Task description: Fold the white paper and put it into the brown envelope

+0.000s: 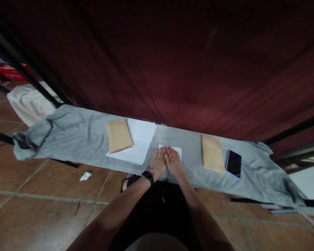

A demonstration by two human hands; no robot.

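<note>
A small white sheet of paper (178,150) lies on the grey cloth in front of me, mostly covered by my hands. My left hand (158,162) rests flat on its left side, fingers stretched out; a dark band is on that wrist. Beside it, touching at the fingers, my right hand (173,162) lies flat on the paper's right part. Whether the paper is folded underneath cannot be made out. To the left are larger white sheets (141,139) with a stack of brown envelopes (119,136) on top. Another brown envelope stack (212,153) lies to the right.
A phone (234,164) with a pale purple edge lies right of the envelopes. Grey cloth (75,136) covers the narrow bench, backed by a dark red panel (172,69). Black metal bars (311,127) flank both ends. A crumpled white scrap (86,176) lies on the tiled floor.
</note>
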